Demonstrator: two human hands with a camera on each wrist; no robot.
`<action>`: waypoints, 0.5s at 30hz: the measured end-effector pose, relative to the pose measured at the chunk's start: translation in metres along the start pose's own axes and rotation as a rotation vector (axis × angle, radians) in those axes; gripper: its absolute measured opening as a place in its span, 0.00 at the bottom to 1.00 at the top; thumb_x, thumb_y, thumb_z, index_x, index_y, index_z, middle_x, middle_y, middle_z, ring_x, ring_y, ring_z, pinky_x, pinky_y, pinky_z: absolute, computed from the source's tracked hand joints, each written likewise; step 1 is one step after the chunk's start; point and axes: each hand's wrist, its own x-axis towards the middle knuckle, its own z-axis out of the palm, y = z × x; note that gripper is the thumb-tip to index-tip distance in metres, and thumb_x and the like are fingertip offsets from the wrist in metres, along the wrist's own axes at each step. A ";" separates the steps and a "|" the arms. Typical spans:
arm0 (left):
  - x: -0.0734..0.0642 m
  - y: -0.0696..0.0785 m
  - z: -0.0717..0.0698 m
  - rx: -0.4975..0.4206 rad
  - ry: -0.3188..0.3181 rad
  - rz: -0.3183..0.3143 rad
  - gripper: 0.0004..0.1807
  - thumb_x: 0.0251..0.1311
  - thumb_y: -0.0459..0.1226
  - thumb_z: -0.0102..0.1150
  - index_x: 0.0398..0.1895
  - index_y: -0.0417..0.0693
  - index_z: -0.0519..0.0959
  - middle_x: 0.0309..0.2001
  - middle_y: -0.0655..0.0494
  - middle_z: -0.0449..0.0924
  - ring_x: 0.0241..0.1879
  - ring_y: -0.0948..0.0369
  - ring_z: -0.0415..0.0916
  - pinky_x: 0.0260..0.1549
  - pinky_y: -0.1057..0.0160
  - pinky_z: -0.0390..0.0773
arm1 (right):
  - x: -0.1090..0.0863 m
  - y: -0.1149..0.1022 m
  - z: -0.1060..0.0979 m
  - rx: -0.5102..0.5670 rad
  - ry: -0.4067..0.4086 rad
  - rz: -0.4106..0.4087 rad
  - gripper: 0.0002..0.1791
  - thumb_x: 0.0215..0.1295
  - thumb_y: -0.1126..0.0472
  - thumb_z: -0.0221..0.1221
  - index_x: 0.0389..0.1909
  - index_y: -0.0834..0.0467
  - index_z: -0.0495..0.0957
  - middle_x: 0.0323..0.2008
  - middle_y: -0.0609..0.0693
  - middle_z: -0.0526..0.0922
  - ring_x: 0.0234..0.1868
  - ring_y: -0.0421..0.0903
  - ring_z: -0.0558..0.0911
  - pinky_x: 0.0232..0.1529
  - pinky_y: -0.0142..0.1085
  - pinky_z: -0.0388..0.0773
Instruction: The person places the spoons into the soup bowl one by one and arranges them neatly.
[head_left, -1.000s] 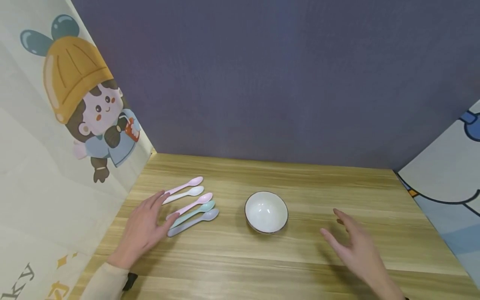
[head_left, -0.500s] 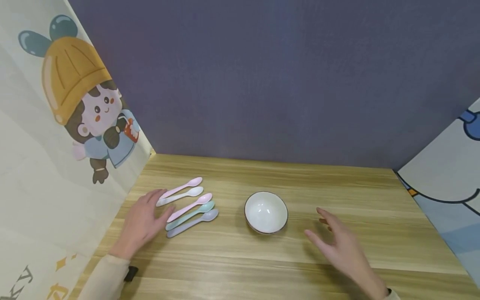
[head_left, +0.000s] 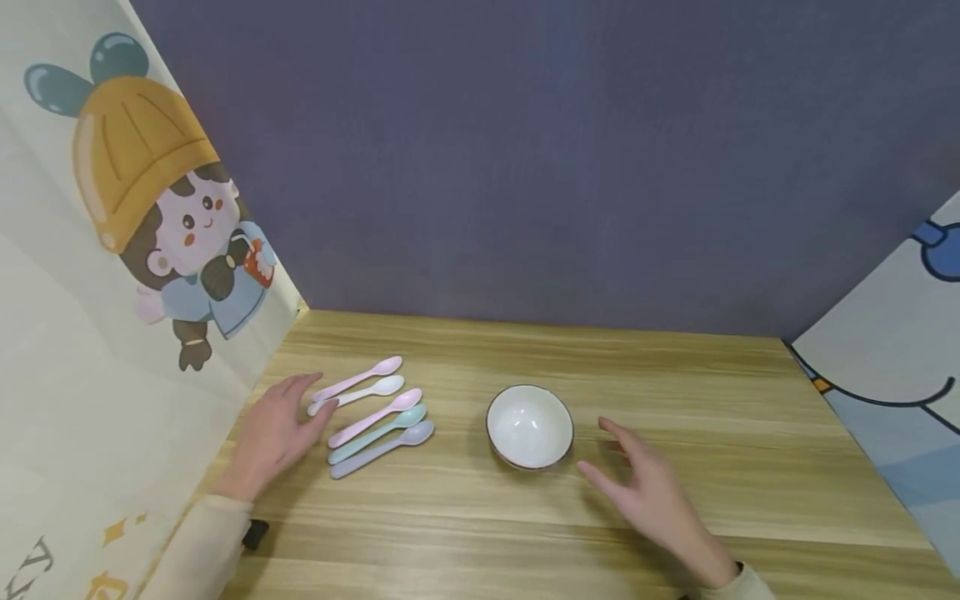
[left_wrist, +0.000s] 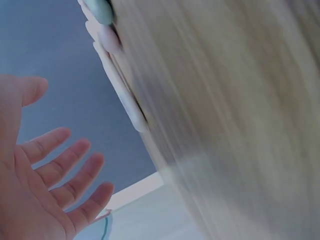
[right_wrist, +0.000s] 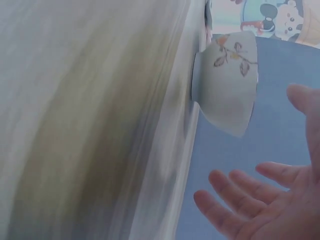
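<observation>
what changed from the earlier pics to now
The right hand moved left, closer to the bowl. The left hand drew back slightly left, uncovering more of the spoons. Nothing was taken hold of; bowl and spoons stayed put.

White spoon (head_left: 387, 386) partly behind left hand (head_left: 272, 435); left wrist view: mint spoon (left_wrist: 101, 11) cut off, tabletop (left_wrist: 235, 115) blurred.

Upright white bowl (head_left: 529, 428), five pastel spoons (head_left: 390, 408), side by side
</observation>
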 end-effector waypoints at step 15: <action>0.011 -0.006 -0.003 0.044 -0.060 -0.028 0.33 0.76 0.54 0.56 0.69 0.36 0.77 0.66 0.29 0.78 0.63 0.30 0.76 0.59 0.31 0.75 | 0.016 -0.011 0.022 0.031 -0.030 -0.041 0.44 0.59 0.47 0.79 0.72 0.62 0.75 0.65 0.61 0.83 0.53 0.53 0.90 0.51 0.52 0.88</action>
